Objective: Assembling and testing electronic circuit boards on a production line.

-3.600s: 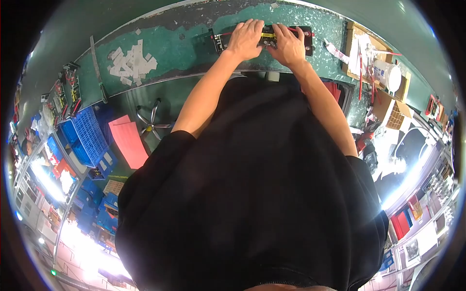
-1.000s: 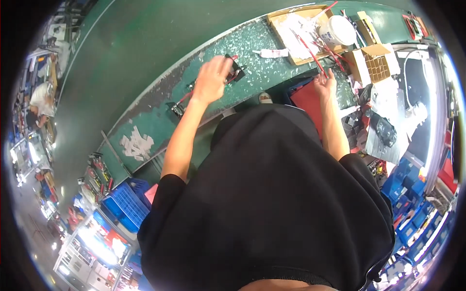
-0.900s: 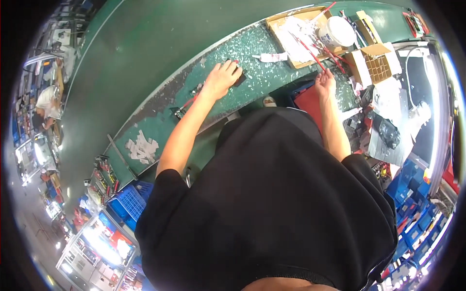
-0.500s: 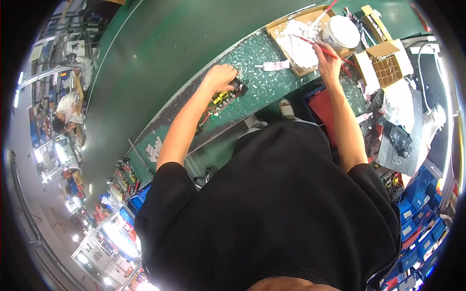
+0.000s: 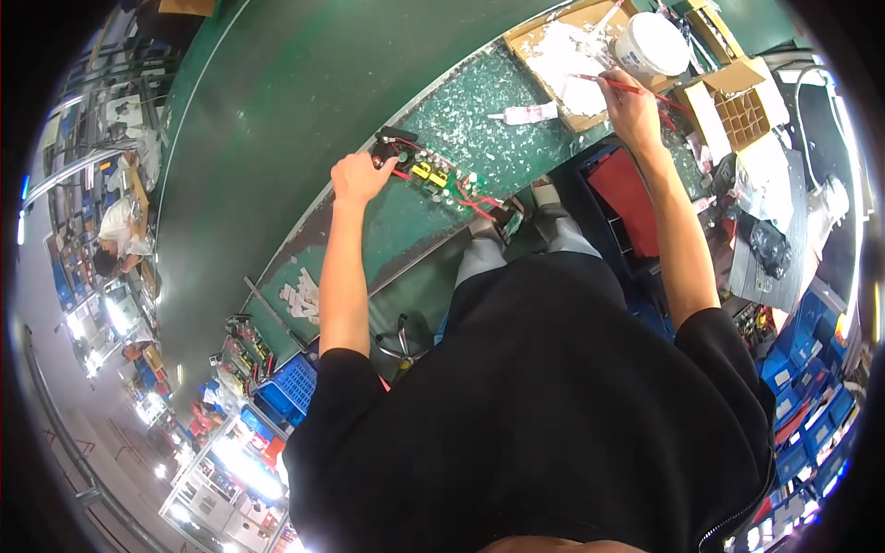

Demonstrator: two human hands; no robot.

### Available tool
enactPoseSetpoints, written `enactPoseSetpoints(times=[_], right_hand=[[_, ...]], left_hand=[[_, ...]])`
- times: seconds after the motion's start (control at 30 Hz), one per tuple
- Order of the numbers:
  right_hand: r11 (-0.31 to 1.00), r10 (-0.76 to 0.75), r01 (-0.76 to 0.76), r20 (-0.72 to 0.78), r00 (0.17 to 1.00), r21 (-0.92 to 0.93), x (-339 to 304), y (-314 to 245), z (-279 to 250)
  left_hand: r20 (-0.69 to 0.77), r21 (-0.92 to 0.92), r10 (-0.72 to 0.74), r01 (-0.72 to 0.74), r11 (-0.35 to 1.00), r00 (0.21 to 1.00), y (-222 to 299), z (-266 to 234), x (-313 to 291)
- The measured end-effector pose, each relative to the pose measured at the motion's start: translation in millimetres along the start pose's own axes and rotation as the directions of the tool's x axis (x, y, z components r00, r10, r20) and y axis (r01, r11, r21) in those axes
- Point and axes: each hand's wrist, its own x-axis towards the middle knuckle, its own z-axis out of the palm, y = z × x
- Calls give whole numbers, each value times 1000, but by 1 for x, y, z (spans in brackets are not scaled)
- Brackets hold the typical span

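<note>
On the green bench lies a circuit board [image 5: 429, 173] with yellow transformers, black parts and red wires that trail over the near edge. My left hand [image 5: 359, 178] is closed at its left end, thumb toward a red wire; the fingertips are partly hidden. My right hand [image 5: 634, 115] pinches a thin red stick [image 5: 677, 105] above the near right side of a cardboard tray [image 5: 586, 123]. White paste-like material [image 5: 564, 63] is heaped in that tray, under the stick's tip. Between my hands lies a white tube with a nozzle [image 5: 530, 114].
A white tub [image 5: 653, 44] stands at the tray's right, beside a divided cardboard box [image 5: 736, 109]. White scraps dot the bench. White strips [image 5: 300, 297] lie at the left. Beneath the bench's right part is a red-topped bin [image 5: 623, 203]. A wide green surface [image 5: 304, 83] stretches beyond.
The circuit board has turned, its black end now at the left and its red wires toward me. My left hand has moved left and nearer. My right hand has shifted slightly right with the red stick.
</note>
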Motion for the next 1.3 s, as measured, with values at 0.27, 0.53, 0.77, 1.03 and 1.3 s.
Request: enactPoseSetpoints(times=[0.27, 0.53, 0.77, 1.03, 1.3], right_hand=[[814, 497, -343, -256, 829, 469, -32, -9, 6], [865, 460, -395, -176, 870, 311, -38, -38, -20], [509, 559, -490, 162, 814, 708, -75, -101, 62], [359, 482, -527, 330, 811, 771, -86, -106, 121], [386, 437, -533, 360, 824, 753, -87, -100, 128]], left_hand=[[-577, -372, 35, -300, 879, 816, 12, 61, 0], [-580, -503, -272, -75, 861, 768, 59, 59, 13], [-460, -471, -337, 97, 877, 822, 53, 65, 11], [-467, -487, -217, -45, 872, 857, 47, 65, 11], [-511, -459, -194, -75, 885, 837, 46, 69, 12]])
